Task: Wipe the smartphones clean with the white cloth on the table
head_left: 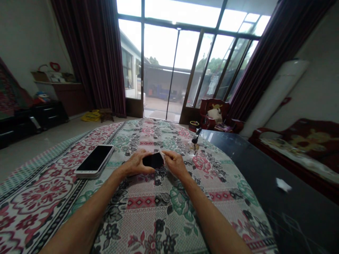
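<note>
My left hand (135,163) grips a small black smartphone (153,161) by its left end, thumb along the near edge and fingers over the far one. The phone's dark face is turned up towards me, just above the cloth. At its right end my right hand (175,163) is closed on a thin white tissue (162,153), which touches the phone's edge. Most of the tissue is hidden by the fingers. Left of my hands lies a larger white-framed device (95,159) with a dark screen, seemingly stacked on another. A small clear bottle with a black top (195,141) stands beyond my right hand.
A flowered tablecloth (148,215) covers the rounded table. To the right is a dark glossy surface (254,169) with a crumpled white tissue piece (283,185) on it. Carved wooden seats (304,141) stand farther right; glass doors (169,70) are ahead.
</note>
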`<action>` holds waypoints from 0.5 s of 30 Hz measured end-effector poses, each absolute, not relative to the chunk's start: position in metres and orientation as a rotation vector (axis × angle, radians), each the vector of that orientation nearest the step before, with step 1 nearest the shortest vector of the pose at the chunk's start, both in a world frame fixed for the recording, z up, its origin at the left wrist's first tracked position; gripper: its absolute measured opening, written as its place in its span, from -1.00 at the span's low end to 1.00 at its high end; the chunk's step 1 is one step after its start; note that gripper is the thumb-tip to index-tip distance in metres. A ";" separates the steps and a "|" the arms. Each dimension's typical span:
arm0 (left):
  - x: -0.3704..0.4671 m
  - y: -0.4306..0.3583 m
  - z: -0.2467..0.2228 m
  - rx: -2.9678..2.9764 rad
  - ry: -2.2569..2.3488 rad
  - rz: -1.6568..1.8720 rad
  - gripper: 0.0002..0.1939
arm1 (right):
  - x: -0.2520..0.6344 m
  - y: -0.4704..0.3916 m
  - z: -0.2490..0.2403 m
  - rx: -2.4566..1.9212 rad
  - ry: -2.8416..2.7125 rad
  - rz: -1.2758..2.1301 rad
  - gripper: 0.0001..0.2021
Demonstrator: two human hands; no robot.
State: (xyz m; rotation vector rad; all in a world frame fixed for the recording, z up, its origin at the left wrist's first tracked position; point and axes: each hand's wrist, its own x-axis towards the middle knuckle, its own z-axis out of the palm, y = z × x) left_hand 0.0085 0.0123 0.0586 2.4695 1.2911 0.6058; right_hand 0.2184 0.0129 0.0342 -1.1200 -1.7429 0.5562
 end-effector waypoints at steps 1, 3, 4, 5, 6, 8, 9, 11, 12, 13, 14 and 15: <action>0.011 0.012 0.058 2.481 1.286 0.595 -0.40 | 0.220 0.014 0.034 -1.130 -1.723 0.560 -0.70; 0.014 0.011 0.058 2.482 1.287 0.583 -0.39 | 0.221 0.014 0.035 -1.141 -1.710 0.548 -0.70; 0.014 0.011 0.058 2.475 1.296 0.589 -0.40 | 0.220 0.013 0.036 -1.139 -1.717 0.534 -0.70; 0.012 0.012 0.059 2.465 1.311 0.605 -0.41 | 0.219 0.012 0.037 -1.128 -1.734 0.521 -0.70; 0.010 0.012 0.059 2.453 1.331 0.626 -0.44 | 0.217 0.011 0.037 -1.112 -1.755 0.513 -0.70; 0.003 0.013 0.060 2.426 1.368 0.679 -0.48 | 0.213 0.008 0.038 -1.078 -1.800 0.517 -0.69; 0.000 0.014 0.060 2.412 1.382 0.702 -0.50 | 0.211 0.007 0.038 -1.066 -1.818 0.526 -0.69; -0.006 0.015 0.061 2.384 1.398 0.727 -0.51 | 0.207 0.005 0.037 -1.055 -1.836 0.546 -0.70; -0.009 0.015 0.062 2.377 1.401 0.731 -0.52 | 0.206 0.005 0.037 -1.054 -1.838 0.554 -0.70; -0.010 0.016 0.061 2.376 1.396 0.729 -0.52 | 0.206 0.005 0.036 -1.053 -1.836 0.561 -0.70; -0.010 0.016 0.061 2.381 1.381 0.719 -0.52 | 0.206 0.005 0.035 -1.053 -1.833 0.566 -0.70; -0.009 0.016 0.060 2.390 1.363 0.703 -0.52 | 0.208 0.006 0.034 -1.053 -1.828 0.572 -0.70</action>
